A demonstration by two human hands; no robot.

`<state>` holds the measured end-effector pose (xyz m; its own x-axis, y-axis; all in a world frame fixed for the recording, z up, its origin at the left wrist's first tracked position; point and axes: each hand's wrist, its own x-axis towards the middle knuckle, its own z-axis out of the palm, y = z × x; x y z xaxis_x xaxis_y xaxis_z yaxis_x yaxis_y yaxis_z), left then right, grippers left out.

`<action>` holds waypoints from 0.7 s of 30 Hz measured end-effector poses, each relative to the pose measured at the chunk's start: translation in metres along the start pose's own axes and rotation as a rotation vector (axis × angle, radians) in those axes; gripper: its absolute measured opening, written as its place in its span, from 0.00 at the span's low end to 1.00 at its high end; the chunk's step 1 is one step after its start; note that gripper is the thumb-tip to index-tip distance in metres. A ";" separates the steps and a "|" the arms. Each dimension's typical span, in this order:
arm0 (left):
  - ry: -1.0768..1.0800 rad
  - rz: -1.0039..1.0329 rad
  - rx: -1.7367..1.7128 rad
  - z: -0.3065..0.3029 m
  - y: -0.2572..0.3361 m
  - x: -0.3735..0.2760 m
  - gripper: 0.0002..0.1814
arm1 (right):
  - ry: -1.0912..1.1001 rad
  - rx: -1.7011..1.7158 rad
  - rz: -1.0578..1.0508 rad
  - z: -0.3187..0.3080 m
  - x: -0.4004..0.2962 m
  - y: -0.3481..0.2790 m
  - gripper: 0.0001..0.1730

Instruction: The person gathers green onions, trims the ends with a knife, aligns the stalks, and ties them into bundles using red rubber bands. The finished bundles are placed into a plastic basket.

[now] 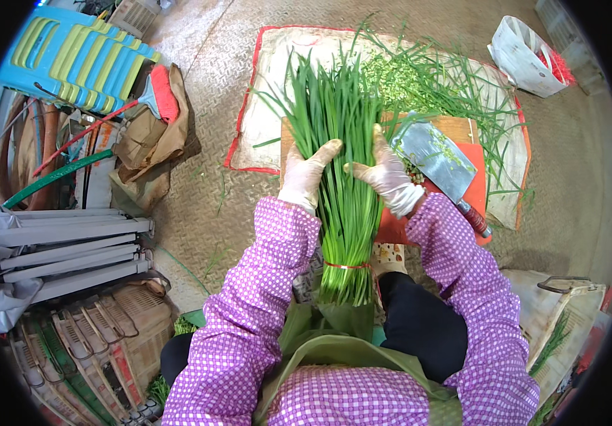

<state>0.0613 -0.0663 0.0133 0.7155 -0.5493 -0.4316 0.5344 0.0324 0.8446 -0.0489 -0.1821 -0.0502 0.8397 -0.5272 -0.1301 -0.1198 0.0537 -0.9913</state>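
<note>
A large bunch of long green leaves, like garlic chives (pixel 346 213), lies lengthwise before me, tied near its lower end with a red band (pixel 347 265). Around its left side my left hand (pixel 310 173) is closed, in a whitish glove. On the right side my right hand (pixel 388 173), gloved too, grips the leaves with its thumb across them. Beneath the leaf tips is a wooden board (pixel 458 126). A cleaver (pixel 436 160) with a wide blade and red-brown handle rests right of my right hand, over a red board (pixel 475 186). Green bits stick to the blade.
Trimmings (pixel 396 80) and loose leaves cover part of a white, red-edged sheet (pixel 271 69) on the metal floor. A white bag (pixel 524 58) stands at the upper right. Blue and green plastic stools (pixel 71 58), a red broom (pixel 163 95) and stacked crates (pixel 93 346) are on the left.
</note>
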 end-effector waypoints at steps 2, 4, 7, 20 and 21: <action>0.053 0.067 0.007 0.003 -0.004 0.003 0.34 | -0.022 0.205 0.031 0.029 -0.005 -0.013 0.52; -0.018 0.058 0.001 -0.003 -0.001 0.006 0.34 | -0.075 0.349 0.046 0.039 -0.013 -0.036 0.52; -0.039 -0.082 -0.097 -0.009 0.014 0.002 0.26 | 0.031 0.447 0.137 0.033 -0.018 -0.050 0.47; 0.228 -0.047 -0.262 -0.035 0.015 -0.023 0.11 | 0.211 0.498 0.170 0.003 -0.007 -0.036 0.20; 0.231 -0.105 -0.313 -0.037 0.015 -0.021 0.11 | 0.234 0.491 0.235 -0.004 -0.004 -0.030 0.20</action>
<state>0.0708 -0.0228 0.0235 0.7127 -0.3623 -0.6007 0.6960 0.2583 0.6700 -0.0513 -0.1851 -0.0202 0.6744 -0.6238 -0.3949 0.0177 0.5484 -0.8360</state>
